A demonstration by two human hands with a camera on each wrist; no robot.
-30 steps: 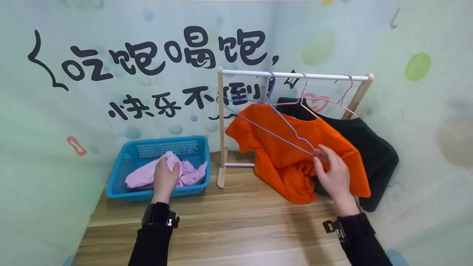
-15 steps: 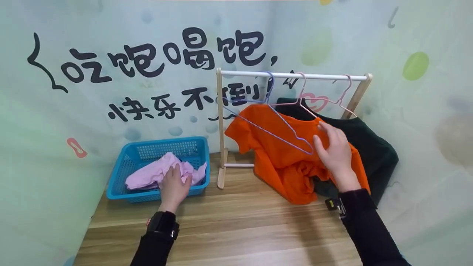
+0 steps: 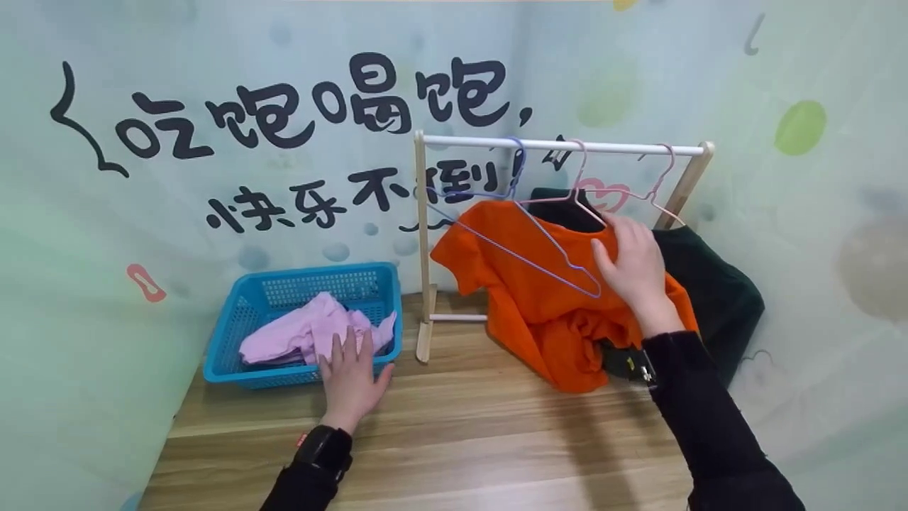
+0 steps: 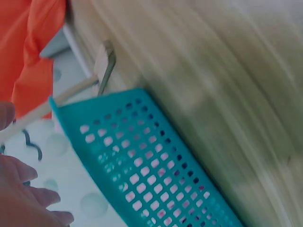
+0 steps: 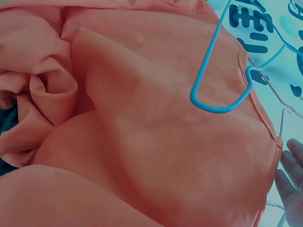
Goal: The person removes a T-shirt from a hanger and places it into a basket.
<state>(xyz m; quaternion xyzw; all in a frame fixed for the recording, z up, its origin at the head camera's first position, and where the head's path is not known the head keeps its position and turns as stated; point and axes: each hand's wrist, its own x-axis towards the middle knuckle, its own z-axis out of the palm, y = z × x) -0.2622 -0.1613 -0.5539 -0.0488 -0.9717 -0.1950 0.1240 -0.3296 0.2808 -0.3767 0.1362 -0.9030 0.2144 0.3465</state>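
Observation:
My left hand [image 3: 351, 383] hovers over the front rim of a blue plastic basket [image 3: 237, 375], fingers spread, nothing in its grasp. Crumpled pink clothing [image 3: 284, 337] lies in that basket. At the shoulder of an orange T-shirt [image 3: 525, 248] is my right hand [image 3: 633, 266], fingers fairly straight and thumb apart. In the right wrist view, the fingers [image 5: 289, 175] are right at the shirt's neckline edge. The shirt hangs on a pink hanger [image 3: 578, 170], its lower part bunched. A bluish-purple hanger [image 3: 518, 181] without clothing hangs in front of it.
The hangers hook over the white bar [image 3: 468, 140] of a small rack with wooden posts [image 3: 423, 248]. Behind the orange shirt, a dark green garment [image 3: 716, 284] hangs on another pink hanger [image 3: 663, 184]. The wood-grain table [image 3: 454, 440] meets a printed backdrop [image 3: 213, 42].
My left hand has come off the pink clothing, moving right and toward me as its fingers spread. My right hand has risen from the bluish-purple hanger's lower corner to the orange shirt's shoulder.

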